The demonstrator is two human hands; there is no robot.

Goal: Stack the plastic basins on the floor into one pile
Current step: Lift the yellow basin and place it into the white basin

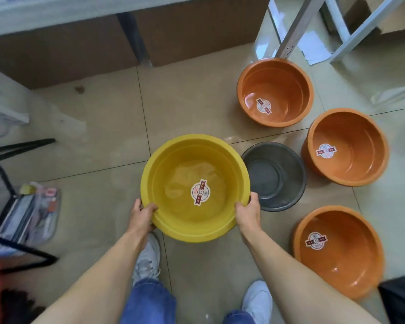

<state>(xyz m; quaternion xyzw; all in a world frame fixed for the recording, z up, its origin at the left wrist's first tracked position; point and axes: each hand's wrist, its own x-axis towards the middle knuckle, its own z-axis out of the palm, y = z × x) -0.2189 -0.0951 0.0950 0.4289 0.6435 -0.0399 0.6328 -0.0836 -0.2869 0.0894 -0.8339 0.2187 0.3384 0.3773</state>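
Tiled floor [108, 127], yellow basin [194, 187] gripped by its near rim in left hand [142, 215] and right hand [248, 213], grey basin [276, 176] just beside it, three orange basins [275, 92] on the right.

One yellow basin [194, 174], one grey basin [276, 176], three orange basins [275, 90], beige tiled floor [103, 125].

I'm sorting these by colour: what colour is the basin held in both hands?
Yellow. The held basin has a round red-and-white sticker inside, seen clearly in the head view.
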